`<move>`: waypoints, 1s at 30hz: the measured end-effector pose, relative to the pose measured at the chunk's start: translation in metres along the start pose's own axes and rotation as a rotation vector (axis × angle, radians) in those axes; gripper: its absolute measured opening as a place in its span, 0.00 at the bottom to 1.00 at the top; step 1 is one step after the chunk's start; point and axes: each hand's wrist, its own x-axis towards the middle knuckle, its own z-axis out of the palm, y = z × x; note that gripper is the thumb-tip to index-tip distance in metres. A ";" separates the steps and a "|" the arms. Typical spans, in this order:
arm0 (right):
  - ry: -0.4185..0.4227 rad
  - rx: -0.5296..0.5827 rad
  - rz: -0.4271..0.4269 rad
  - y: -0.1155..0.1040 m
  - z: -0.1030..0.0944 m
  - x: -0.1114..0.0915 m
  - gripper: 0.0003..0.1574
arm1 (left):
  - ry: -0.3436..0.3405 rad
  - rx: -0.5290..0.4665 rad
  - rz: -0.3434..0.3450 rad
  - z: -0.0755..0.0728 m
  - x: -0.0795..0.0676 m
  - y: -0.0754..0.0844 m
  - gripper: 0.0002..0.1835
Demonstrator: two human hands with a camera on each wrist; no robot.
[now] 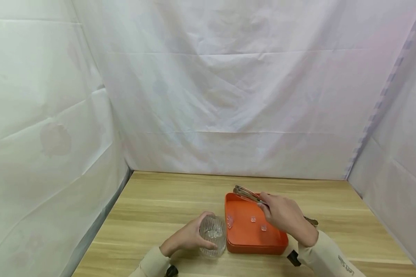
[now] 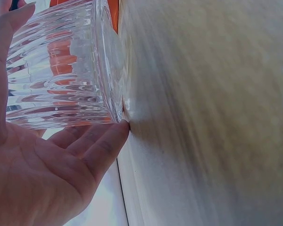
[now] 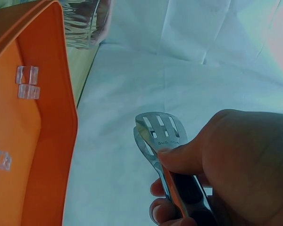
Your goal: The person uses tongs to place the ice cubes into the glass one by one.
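Observation:
My left hand (image 1: 191, 233) holds a clear ribbed glass (image 1: 213, 235) standing upright on the table, thumb on its near side and fingers round the far side. In the left wrist view, fingertips (image 2: 120, 129) rest by the glass base. My right hand (image 1: 287, 216) grips metal tongs (image 1: 247, 194) above an orange tray (image 1: 253, 249). Slotted heads of the tongs (image 3: 161, 129) show in the right wrist view with nothing visible between them. Inside the tray lie several clear cubes: one (image 1: 253, 219) near the middle, another (image 1: 264, 227) nearer the front, others (image 1: 230, 221) by the left wall.
The wood-grain table (image 1: 166, 200) stretches out around the tray. White cloth (image 1: 222, 92) hangs behind it and along both sides. The glass stands close to the tray's left wall. The tongs' handle end (image 1: 311, 221) sticks out past my right wrist.

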 end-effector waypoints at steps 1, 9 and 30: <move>0.000 0.004 0.001 -0.001 -0.001 0.000 0.15 | 0.001 -0.001 -0.001 0.000 0.000 0.000 0.51; 0.020 0.010 -0.010 -0.006 -0.005 -0.002 0.15 | 0.002 -0.008 -0.017 0.001 -0.001 0.000 0.51; -0.002 0.055 -0.062 -0.038 -0.022 -0.003 0.10 | 0.007 0.015 -0.007 0.000 0.001 -0.003 0.51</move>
